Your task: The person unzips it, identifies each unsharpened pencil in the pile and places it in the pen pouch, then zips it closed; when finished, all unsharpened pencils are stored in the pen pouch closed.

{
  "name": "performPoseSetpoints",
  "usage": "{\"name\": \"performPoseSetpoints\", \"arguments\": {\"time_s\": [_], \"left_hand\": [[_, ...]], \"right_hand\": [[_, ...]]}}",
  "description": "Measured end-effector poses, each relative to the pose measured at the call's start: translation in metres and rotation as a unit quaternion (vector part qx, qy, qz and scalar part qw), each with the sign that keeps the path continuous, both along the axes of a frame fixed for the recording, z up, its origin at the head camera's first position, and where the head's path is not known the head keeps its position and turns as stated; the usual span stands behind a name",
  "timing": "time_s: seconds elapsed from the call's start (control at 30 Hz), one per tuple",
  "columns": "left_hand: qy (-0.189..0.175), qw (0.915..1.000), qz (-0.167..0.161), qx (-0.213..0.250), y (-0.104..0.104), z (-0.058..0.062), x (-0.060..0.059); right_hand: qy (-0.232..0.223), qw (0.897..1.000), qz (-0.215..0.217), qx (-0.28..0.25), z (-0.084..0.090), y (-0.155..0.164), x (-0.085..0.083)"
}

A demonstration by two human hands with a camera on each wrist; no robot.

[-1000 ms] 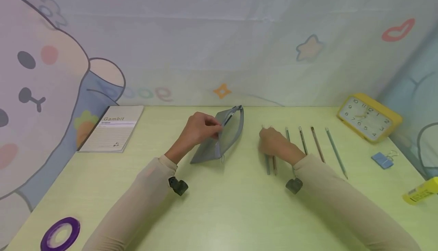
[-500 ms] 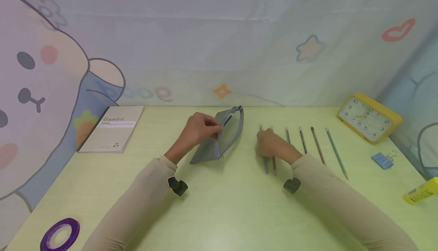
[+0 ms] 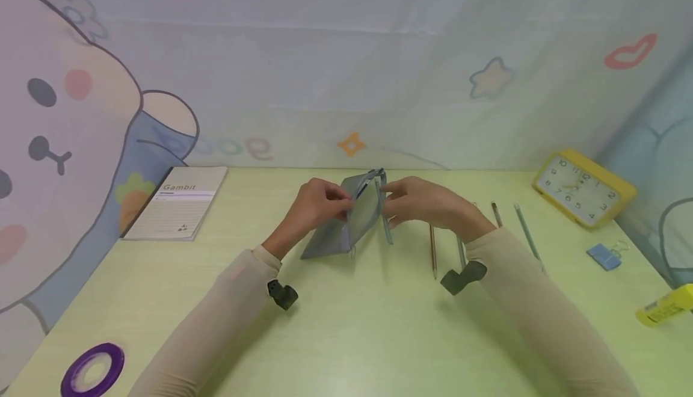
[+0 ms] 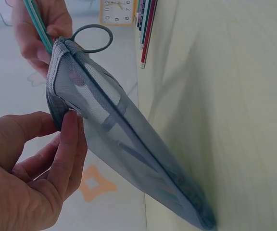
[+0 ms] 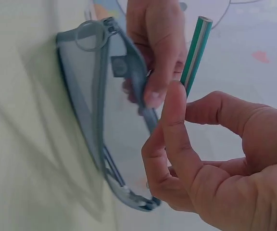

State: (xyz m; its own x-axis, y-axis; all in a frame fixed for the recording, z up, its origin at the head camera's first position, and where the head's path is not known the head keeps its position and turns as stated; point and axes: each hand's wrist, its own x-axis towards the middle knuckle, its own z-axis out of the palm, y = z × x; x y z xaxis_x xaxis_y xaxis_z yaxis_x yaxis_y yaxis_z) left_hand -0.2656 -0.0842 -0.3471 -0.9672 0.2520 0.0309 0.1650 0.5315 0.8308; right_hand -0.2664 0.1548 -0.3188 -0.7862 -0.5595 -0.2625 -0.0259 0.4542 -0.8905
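We are pinching the pouch (image 4: 124, 144) edge with our left hand (image 4: 28, 178); beyond our fingertips (image 4: 71, 120), our right hand (image 4: 40, 29) is holding a pencil (image 4: 36, 26).

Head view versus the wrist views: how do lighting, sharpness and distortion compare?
Head view: soft, even light, faint shadows under the sleeves, wide-angle bending at the edges, small pencils slightly soft. Left wrist view: pencil case sharp near the left hand, blurring toward its far end. Right wrist view: right hand and green pencil crisp, backdrop washed out.

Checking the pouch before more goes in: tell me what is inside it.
Through the pouch mesh, dim dark shapes show, too blurred to name. The left hand covers part of it. The pencil in the right hand is outside.
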Motion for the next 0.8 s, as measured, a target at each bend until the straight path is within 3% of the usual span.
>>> {"name": "performPoseSetpoints", "arguments": {"time_s": [0.13, 0.33, 0.67, 0.8], "left_hand": [[-0.003, 1.0000, 0.000, 0.000, 0.001, -0.001, 0.002], [0.004, 1.0000, -0.003, -0.007, 0.001, 0.000, 0.002], [0.012, 0.9998, -0.004, -0.015, -0.001, 0.001, 0.001], [0.016, 0.9997, -0.002, -0.020, -0.004, 0.003, 0.001]], "right_hand": [[0.001, 1.000, 0.000, 0.015, -0.013, -0.006, -0.010], [0.035, 0.998, -0.037, 0.047, -0.021, -0.028, -0.020], [0.029, 0.995, -0.074, 0.067, -0.015, -0.044, -0.015], [0.083, 0.991, -0.077, 0.073, -0.013, -0.037, -0.004]]}}
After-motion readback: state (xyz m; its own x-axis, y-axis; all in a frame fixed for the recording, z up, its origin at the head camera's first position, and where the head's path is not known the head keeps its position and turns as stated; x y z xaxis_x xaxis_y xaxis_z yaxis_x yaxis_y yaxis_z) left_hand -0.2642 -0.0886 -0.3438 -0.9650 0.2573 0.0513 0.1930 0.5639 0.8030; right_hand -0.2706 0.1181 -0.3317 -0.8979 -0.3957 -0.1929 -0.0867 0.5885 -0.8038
